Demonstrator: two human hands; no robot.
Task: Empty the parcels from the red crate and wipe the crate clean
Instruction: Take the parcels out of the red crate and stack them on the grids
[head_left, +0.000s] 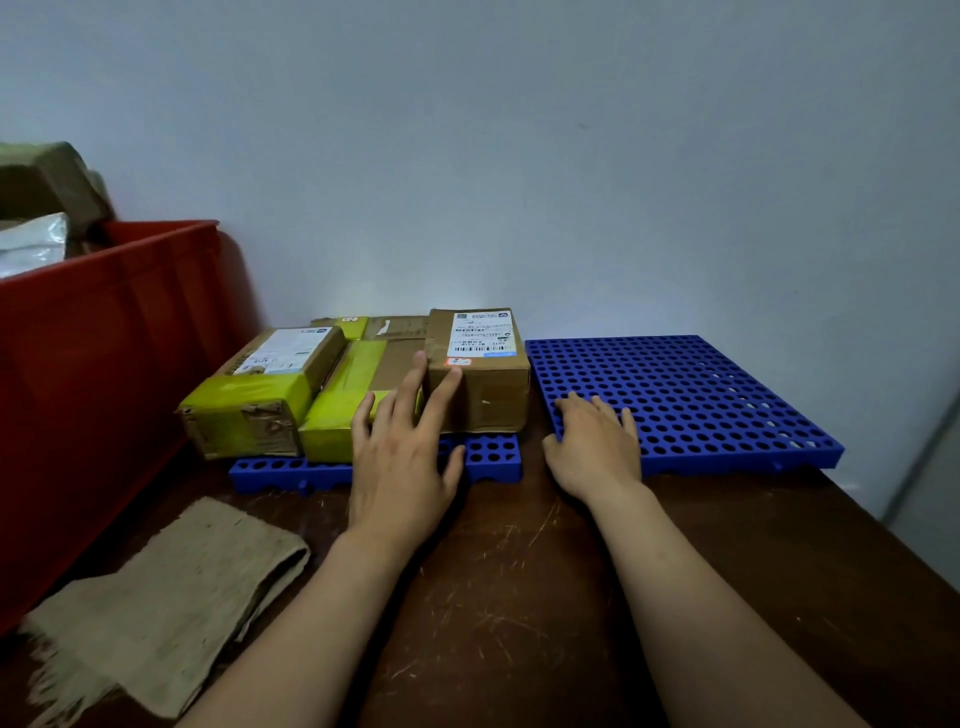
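Observation:
The red crate (104, 353) stands at the left with parcels (36, 208) still showing above its rim. Three taped cardboard parcels lie on a blue perforated mat (493, 454): a yellow-taped one (254, 400) at left, a flat one (363, 374) in the middle, and a brown labelled box (480, 369) at right. My left hand (402, 452) has straight fingers, its fingertips touching the brown box's near left corner. My right hand (592, 447) rests flat on the near left corner of a second blue perforated mat (685, 395). A folded beige cloth (171, 597) lies at the lower left.
Everything sits on a scratched dark brown table (519, 597) against a pale wall. The table's right edge (893, 545) runs diagonally past the second mat. The crate fills the left side.

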